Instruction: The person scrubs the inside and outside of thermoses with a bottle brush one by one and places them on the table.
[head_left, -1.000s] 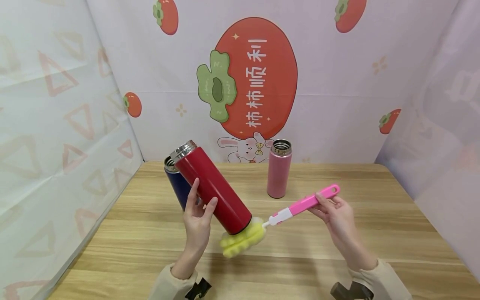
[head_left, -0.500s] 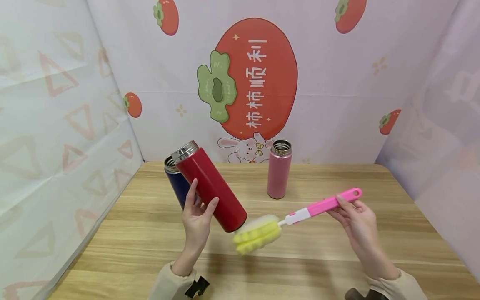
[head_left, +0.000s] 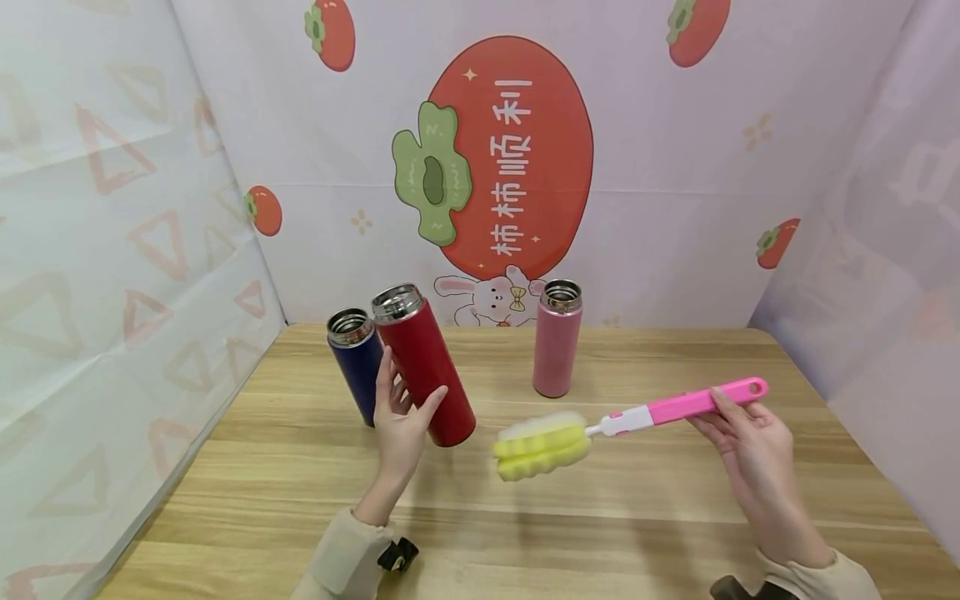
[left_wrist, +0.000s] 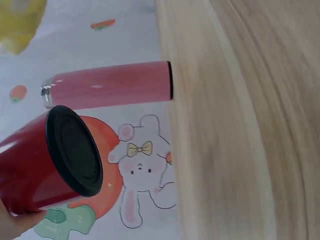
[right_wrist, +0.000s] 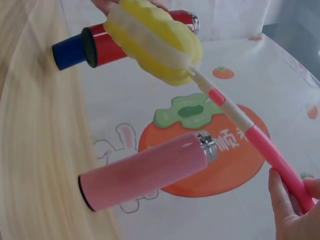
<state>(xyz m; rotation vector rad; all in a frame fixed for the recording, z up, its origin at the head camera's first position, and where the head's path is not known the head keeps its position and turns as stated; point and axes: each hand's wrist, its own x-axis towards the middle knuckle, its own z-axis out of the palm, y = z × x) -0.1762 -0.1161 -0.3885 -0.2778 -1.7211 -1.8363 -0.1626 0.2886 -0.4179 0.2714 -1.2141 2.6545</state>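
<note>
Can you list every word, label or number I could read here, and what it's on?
"柿柿顺利": on the big printed persimmon, running sideways, bottom to top in the head view.
Squiggles on its leaf: too small to read.
Red bottle, blue bottle, pink bottle, brush: no text visible.

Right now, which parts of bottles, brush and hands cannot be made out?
- Blue bottle, right side: head view, behind the red bottle and left hand.
- Red bottle's inner floor: head view, hidden by its own wall.
- Brush head: left wrist view, blurred, cut by the top-left corner.
- Right hand: right wrist view, cut by the lower-right corner.
</note>
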